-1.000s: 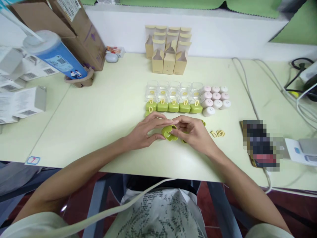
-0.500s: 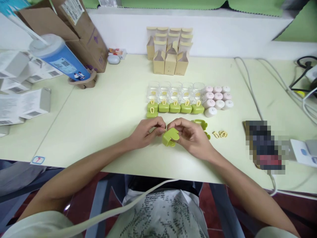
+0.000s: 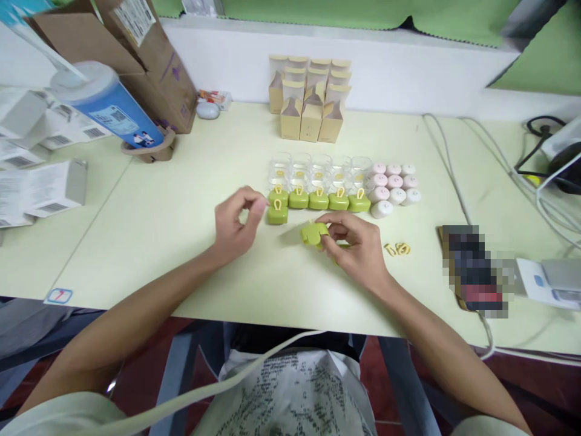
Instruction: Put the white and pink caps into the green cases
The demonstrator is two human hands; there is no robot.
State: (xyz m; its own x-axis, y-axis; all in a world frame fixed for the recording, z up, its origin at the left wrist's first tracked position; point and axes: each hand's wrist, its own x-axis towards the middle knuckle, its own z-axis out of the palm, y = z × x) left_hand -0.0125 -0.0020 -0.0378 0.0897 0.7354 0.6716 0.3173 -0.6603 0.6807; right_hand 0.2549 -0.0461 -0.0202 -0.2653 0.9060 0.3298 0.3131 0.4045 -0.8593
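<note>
My right hand (image 3: 358, 245) grips a small green plastic cap (image 3: 313, 234) with scalloped edges, held between thumb and fingers just above the table. Under that hand, part of another green piece shows; the rest is hidden. My left hand (image 3: 238, 224) is raised to the left of the cap, thumb and forefinger pinched together; whatever is between them is too small to make out. Beyond the hands stands a row of green caps with yellow loops on top (image 3: 319, 201), with one more looped cap (image 3: 278, 213) in front at the left. Loose yellow loops (image 3: 402, 249) lie right of my right hand.
Behind the caps are clear plastic cups (image 3: 321, 169), pink and white rounded containers (image 3: 394, 181) and open cardboard boxes (image 3: 311, 121). At right lie a blurred-out phone (image 3: 472, 266) and cables. White boxes (image 3: 59, 188), a blue cylinder (image 3: 122, 115) and a carton (image 3: 167, 79) stand left.
My left hand has moved away from the green cap, left and upward. The right hand keeps the cap, which has turned and risen slightly.
</note>
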